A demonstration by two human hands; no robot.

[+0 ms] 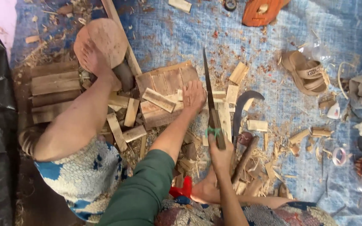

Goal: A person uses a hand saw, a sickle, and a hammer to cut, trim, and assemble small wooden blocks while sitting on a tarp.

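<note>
My right hand [219, 155] grips the handle of a long dark blade [208, 90] that points away from me, its edge standing over a pile of split wood pieces. My left hand [193, 95] lies flat on the short wooden slats [164, 90], just left of the blade. My left leg reaches out to the left, the foot [92, 58] resting against a round wooden block [105, 35]. My right foot [206, 190] is tucked in near a red object [183, 190].
A curved sickle [243, 106] with a wooden handle lies right of the blade. A brown sandal [306, 75] and an orange one [260, 11] rest on the blue tarp [239, 37]. Stacked planks [54, 83] lie left; chips, tape rolls and cups scatter right.
</note>
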